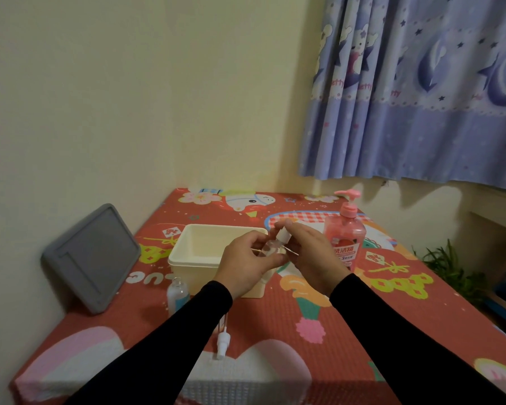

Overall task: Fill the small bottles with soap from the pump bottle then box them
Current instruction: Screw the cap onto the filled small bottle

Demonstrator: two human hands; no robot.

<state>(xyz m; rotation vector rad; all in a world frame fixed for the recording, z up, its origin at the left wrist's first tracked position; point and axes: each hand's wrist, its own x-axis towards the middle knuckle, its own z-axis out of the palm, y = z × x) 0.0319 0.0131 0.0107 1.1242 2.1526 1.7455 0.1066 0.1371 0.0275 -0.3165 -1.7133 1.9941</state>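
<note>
red patterned surface carries cream box mid-surface, pump bottle toward right edge. left hand grips small bottle above box; right hand pinches its white cap.

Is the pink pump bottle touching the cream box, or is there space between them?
Apart. The head view shows the pump bottle standing right of the box, with both hands and tablecloth between them.
</note>
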